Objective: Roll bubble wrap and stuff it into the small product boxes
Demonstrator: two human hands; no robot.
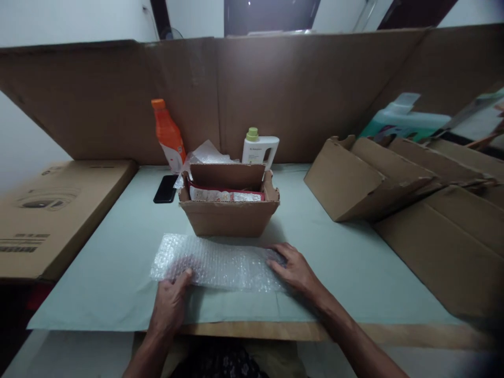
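Bubble wrap point(218, 266) lies flat near the front edge of the desk point(346, 273), just in front of a small open cardboard box point(229, 207), spread out as a sheet rather than bunched.

At the far left edge of the desk a large flat carton point(55, 215) with printed markings rests partly on the surface. Toward the back, an orange bottle point(168, 135) stands upright against the cardboard wall point(275, 84) that screens the rear of the desk, and a black phone point(166, 188) lies flat just in front of it, kept out of the working area.

The left hand point(170, 304) rests on the near left corner of the bubble wrap, fingers loosely curled and pressing down, thumb on the sheet, seemingly to pin it flat. The open box behind the sheet holds a packet with a red edge point(224, 195), its flaps folded outward so the inside stays reachable. Crumpled white paper point(205, 154) and a white bottle with a green cap point(258, 148) stand behind the box.

The right hand point(293, 268) lies open, palm down, fingers spread on the right end of the sheet, holding that side down.

Along the right edge of the desk, several folded cardboard boxes point(370, 178) lean in a row, overlapping, with a teal container point(401, 123) behind them.
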